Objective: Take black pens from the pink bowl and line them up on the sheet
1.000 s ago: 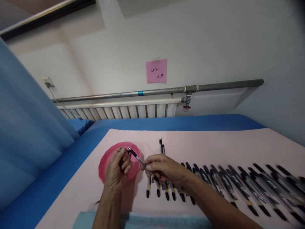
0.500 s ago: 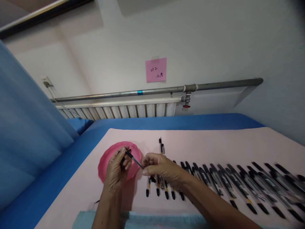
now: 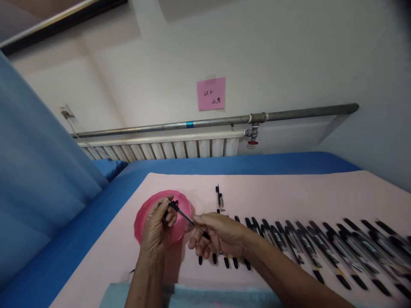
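My left hand [image 3: 158,229] is closed over the pink round dish [image 3: 144,214], pinching the upper end of a thin black pen [image 3: 183,215]. My right hand [image 3: 215,235] pinches the same pen near its lower end, the other fingers partly spread and blurred. The pen slants between both hands. Under and to the right of my right hand lies a long row of black-capped pens [image 3: 305,248] on the pink sheet [image 3: 289,196]. One single pen [image 3: 219,197] lies apart behind my right hand.
The pink sheet covers a blue-clothed table [image 3: 244,164]. A white radiator [image 3: 160,149] and a grey pipe [image 3: 289,114] run along the back wall, with a pink note [image 3: 211,94] above. A blue curtain [image 3: 35,179] hangs at left. Light blue cloth [image 3: 192,297] lies at the near edge.
My right hand has slid down slightly along the pen and its fingers have loosened and spread. My left hand has stayed over the dish, still gripping the pen's upper end.
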`<control>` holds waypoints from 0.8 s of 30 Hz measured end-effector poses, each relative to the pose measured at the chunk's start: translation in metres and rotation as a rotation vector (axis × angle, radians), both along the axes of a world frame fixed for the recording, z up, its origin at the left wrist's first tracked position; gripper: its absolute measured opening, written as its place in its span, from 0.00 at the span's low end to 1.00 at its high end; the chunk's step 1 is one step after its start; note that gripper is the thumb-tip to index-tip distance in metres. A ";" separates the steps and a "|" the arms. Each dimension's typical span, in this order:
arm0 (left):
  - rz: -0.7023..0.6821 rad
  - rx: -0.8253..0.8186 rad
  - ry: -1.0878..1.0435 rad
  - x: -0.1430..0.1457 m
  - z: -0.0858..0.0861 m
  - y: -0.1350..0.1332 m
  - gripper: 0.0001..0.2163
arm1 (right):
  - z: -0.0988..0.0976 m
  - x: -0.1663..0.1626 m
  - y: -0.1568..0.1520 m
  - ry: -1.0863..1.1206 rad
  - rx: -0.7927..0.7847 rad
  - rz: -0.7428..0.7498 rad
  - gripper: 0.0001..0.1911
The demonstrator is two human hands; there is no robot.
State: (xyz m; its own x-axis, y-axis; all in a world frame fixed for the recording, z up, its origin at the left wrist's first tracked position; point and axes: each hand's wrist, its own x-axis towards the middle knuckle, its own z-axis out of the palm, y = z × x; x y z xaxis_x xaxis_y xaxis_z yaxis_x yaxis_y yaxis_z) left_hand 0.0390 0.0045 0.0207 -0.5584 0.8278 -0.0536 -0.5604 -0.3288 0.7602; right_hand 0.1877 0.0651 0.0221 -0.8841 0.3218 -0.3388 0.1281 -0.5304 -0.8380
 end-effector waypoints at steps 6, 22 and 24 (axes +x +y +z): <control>0.021 -0.005 0.015 0.001 0.001 0.000 0.12 | -0.001 -0.002 0.000 0.027 0.141 -0.186 0.09; 0.026 -0.006 0.005 0.001 0.000 0.001 0.12 | 0.007 -0.003 -0.002 -0.046 -0.126 -0.071 0.11; 0.031 -0.003 0.009 0.001 0.000 0.001 0.12 | 0.006 -0.003 -0.001 -0.053 -0.076 -0.082 0.08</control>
State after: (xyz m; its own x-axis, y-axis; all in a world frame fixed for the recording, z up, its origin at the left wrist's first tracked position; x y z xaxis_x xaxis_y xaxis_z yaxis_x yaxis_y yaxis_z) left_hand 0.0402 0.0051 0.0210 -0.5839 0.8102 -0.0514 -0.5434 -0.3430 0.7662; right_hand 0.1850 0.0639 0.0282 -0.8361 0.3637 -0.4108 0.1248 -0.6029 -0.7880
